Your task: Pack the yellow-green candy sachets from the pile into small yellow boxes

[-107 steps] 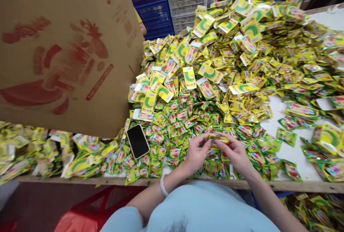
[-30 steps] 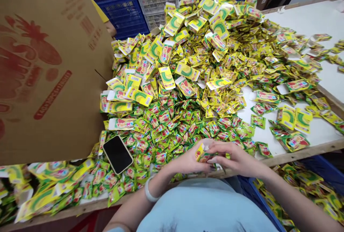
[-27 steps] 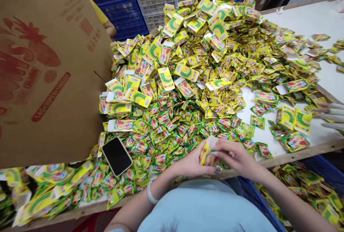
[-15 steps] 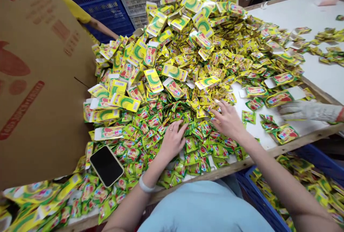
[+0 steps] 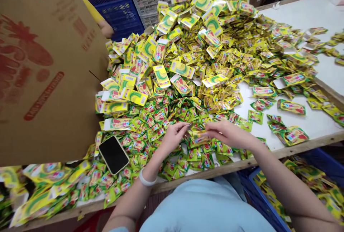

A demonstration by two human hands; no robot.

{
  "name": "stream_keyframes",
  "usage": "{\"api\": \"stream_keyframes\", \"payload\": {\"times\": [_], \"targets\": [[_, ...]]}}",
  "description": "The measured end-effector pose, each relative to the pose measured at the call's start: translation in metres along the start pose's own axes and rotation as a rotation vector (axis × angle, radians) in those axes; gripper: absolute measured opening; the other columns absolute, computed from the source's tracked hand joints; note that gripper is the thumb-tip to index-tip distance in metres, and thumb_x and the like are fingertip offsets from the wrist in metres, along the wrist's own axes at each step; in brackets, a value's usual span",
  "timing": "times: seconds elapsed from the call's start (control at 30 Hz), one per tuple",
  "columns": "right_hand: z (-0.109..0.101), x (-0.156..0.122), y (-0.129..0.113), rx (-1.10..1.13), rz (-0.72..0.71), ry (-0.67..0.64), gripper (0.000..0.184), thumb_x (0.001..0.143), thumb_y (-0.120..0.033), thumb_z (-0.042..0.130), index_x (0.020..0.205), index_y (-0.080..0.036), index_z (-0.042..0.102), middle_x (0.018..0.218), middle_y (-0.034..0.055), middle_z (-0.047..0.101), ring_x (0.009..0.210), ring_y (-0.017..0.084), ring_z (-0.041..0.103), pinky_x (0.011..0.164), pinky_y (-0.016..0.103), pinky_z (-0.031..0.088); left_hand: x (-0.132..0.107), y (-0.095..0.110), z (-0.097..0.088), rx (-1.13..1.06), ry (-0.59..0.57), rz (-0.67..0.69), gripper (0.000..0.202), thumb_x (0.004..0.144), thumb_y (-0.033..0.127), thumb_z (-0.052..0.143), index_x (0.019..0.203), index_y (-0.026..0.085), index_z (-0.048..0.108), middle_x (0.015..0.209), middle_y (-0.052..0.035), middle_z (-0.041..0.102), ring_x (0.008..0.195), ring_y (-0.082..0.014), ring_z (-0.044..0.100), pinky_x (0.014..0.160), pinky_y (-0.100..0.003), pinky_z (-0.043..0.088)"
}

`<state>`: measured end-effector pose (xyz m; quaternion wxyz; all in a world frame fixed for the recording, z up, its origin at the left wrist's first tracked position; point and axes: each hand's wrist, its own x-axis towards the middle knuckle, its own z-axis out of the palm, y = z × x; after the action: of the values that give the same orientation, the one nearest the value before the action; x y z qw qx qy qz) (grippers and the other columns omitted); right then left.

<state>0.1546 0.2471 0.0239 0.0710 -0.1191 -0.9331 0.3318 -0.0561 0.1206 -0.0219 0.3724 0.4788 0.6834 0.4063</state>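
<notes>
My left hand point(image 5: 173, 137) is closed in a pinch over the green candy sachets point(image 5: 158, 115); whatever its fingertips hold is too small to make out. Just to the right, my right hand point(image 5: 228, 133) has its fingers closed on the end of a yellow sachet point(image 5: 200, 137), slightly blurred, between the two hands. Behind them, yellow sachets point(image 5: 223, 101) lie in the same heap. Flat yellow-green candy boxes point(image 5: 182, 68) with open flaps are scattered over the pile.
A phone point(image 5: 114, 155) lies on sachets at left, beside a big cardboard carton point(image 5: 53, 81). A wooden rim point(image 5: 215, 173) edges the white table. Below right stands a blue crate point(image 5: 268, 196) of packets. Behind the carton shows a co-worker's arm point(image 5: 106, 28); stacked crates point(image 5: 115, 13) stand beyond.
My right hand has drawn back toward my left and now holds a yellow sachet. The gloved co-worker's hand at right has left the view, and the view has shifted slightly.
</notes>
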Motion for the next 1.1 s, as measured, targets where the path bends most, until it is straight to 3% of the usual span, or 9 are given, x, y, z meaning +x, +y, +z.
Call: {"api": "stream_keyframes", "payload": {"times": [0.13,0.27,0.43,0.57,0.63,0.7,0.8,0.9,1.1], "targets": [[0.010,0.017,-0.021,-0.299,0.034,-0.081,0.018,0.099,-0.023,0.053,0.084,-0.017,0.061,0.070,0.0051,0.069,0.061,0.018,0.063,0.054,0.025,0.028,-0.020,0.013,-0.003,-0.054,-0.172,-0.044,0.049,0.097,0.056,0.043,0.095,0.014,0.070,0.066,-0.0015,0.067,0.058,-0.0160,0.064,0.058,-0.026,0.048],[0.029,0.018,-0.014,-0.309,0.031,0.005,0.019,0.100,-0.027,0.052,0.085,-0.018,0.060,0.065,0.0042,0.066,0.057,0.019,0.062,0.051,0.026,0.030,-0.038,0.014,-0.003,-0.105,-0.208,-0.063,0.047,0.080,0.053,0.071,0.107,0.015,0.066,0.073,-0.0006,0.068,0.063,-0.0150,0.062,0.059,-0.024,0.045],[0.068,0.000,-0.001,0.209,0.073,0.374,0.026,0.098,-0.042,0.051,0.111,-0.020,0.055,0.095,0.0088,0.069,0.079,0.020,0.068,0.064,0.030,0.053,-0.050,0.002,0.018,-0.059,-0.086,-0.023,0.040,0.084,0.052,0.067,0.089,0.013,0.067,0.070,0.0001,0.061,0.061,-0.0117,0.051,0.056,-0.022,0.038],[0.094,-0.013,0.007,0.755,0.159,0.222,0.043,0.093,-0.051,0.057,0.123,-0.021,0.056,0.100,0.0080,0.071,0.078,0.020,0.070,0.063,0.031,0.059,-0.047,-0.002,0.020,-0.025,-0.137,0.070,0.035,0.085,0.049,0.067,0.085,0.014,0.064,0.070,0.0007,0.060,0.063,-0.0124,0.053,0.058,-0.022,0.041],[0.099,-0.022,0.012,0.799,0.228,0.229,0.040,0.092,-0.054,0.058,0.109,-0.019,0.066,0.081,0.0049,0.071,0.064,0.019,0.066,0.057,0.031,0.057,-0.039,0.004,-0.002,0.108,-0.117,0.130,0.029,0.090,0.045,0.062,0.094,0.016,0.065,0.082,-0.0025,0.068,0.074,-0.0151,0.061,0.068,-0.025,0.047],[0.099,-0.033,0.020,0.777,0.305,0.357,0.042,0.088,-0.057,0.062,0.102,-0.019,0.071,0.067,0.0025,0.067,0.053,0.017,0.060,0.049,0.029,0.051,-0.024,0.012,-0.042,0.372,0.058,0.119,0.028,0.096,0.041,0.053,0.107,0.019,0.066,0.102,-0.0065,0.071,0.092,-0.0184,0.065,0.084,-0.029,0.049],[0.099,-0.047,0.028,0.796,0.370,0.516,0.044,0.082,-0.060,0.068,0.097,-0.019,0.073,0.061,0.0017,0.063,0.047,0.016,0.054,0.041,0.027,0.042,0.009,0.021,-0.115,0.751,0.520,-0.245,0.044,0.098,0.042,0.049,0.132,0.015,0.053,0.128,-0.0179,0.065,0.116,-0.0281,0.061,0.097,-0.038,0.045],[0.103,-0.050,0.026,0.838,0.373,0.536,0.044,0.080,-0.061,0.069,0.091,-0.019,0.072,0.053,-0.0003,0.057,0.042,0.015,0.050,0.038,0.026,0.038,0.047,0.021,-0.165,0.789,0.680,-0.467,0.079,0.097,0.054,0.041,0.145,-0.008,0.027,0.128,-0.0392,0.057,0.121,-0.0429,0.058,0.093,-0.050,0.045],[0.114,-0.049,0.011,0.793,0.298,0.538,0.037,0.087,-0.054,0.064,0.098,-0.019,0.069,0.078,0.0045,0.065,0.045,0.012,0.053,0.039,0.026,0.042,0.086,0.016,-0.174,0.794,0.626,-0.552,0.104,0.076,0.046,0.074,0.147,-0.009,0.022,0.121,-0.0348,0.064,0.117,-0.0408,0.062,0.089,-0.041,0.048]]}}
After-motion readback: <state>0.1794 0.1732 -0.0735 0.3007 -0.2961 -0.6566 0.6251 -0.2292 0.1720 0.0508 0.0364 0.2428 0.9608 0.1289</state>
